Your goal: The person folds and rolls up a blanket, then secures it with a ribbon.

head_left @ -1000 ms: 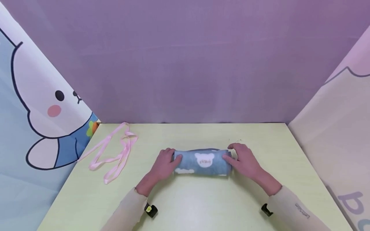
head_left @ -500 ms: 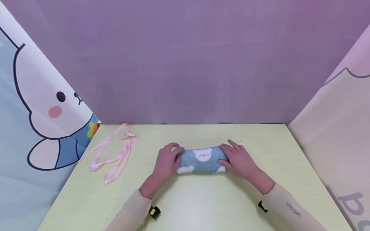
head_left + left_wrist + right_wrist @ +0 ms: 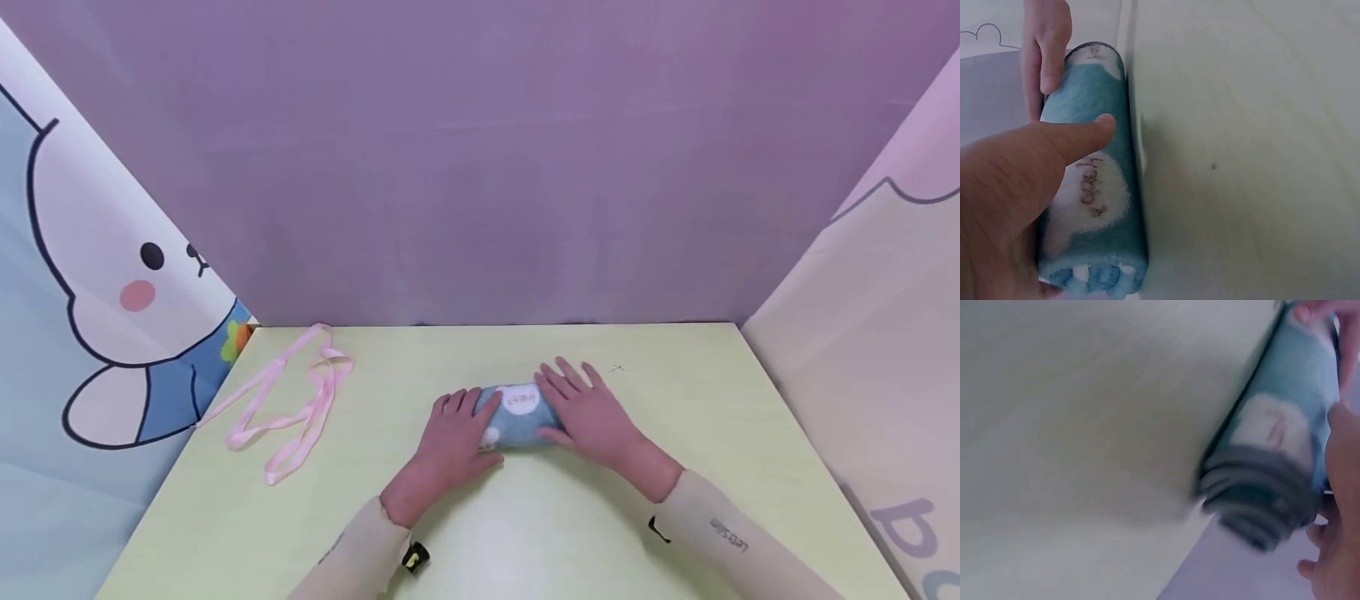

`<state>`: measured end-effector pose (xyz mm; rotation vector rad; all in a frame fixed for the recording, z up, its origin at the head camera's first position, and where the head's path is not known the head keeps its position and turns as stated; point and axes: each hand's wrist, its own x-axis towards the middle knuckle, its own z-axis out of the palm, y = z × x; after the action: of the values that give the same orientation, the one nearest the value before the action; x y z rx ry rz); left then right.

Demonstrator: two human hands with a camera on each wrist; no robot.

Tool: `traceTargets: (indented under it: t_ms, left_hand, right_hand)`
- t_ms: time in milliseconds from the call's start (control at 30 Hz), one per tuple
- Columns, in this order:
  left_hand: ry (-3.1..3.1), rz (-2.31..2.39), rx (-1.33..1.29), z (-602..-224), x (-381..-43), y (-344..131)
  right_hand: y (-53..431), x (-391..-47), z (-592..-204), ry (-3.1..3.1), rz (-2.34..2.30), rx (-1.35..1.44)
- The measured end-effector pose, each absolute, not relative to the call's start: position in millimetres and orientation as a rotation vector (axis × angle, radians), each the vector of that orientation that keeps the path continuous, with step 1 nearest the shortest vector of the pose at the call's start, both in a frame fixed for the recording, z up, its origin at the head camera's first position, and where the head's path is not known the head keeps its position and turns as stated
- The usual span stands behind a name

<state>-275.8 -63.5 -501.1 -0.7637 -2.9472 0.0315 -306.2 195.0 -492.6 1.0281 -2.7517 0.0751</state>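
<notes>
Pale yellow-green table (image 3: 712, 408). Pink ribbon (image 3: 322, 398) in loose loops by far left corner, one strand reaching the left edge. Small dark marks (image 3: 617, 367) near far edge, right of its middle. Beyond that edge, purple sheet (image 3: 480, 167). Left edge: hanging with white cartoon animal (image 3: 90, 250). Right edge: cream-and-pink hanging (image 3: 892, 333).
</notes>
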Motion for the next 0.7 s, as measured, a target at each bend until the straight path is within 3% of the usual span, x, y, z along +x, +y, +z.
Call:
traceTargets:
  t_ms: [167,700]
  left_hand:
    - [-2.989,-0.087,-0.761,-504,-282,-67]
    - [-3.092,-0.246,-0.723,-510,-286,-80]
  right_hand:
    - [180,-312,-496,-2.789,0.032,1.1]
    - [204,-326,-519,-2.856,0.05,1.098]
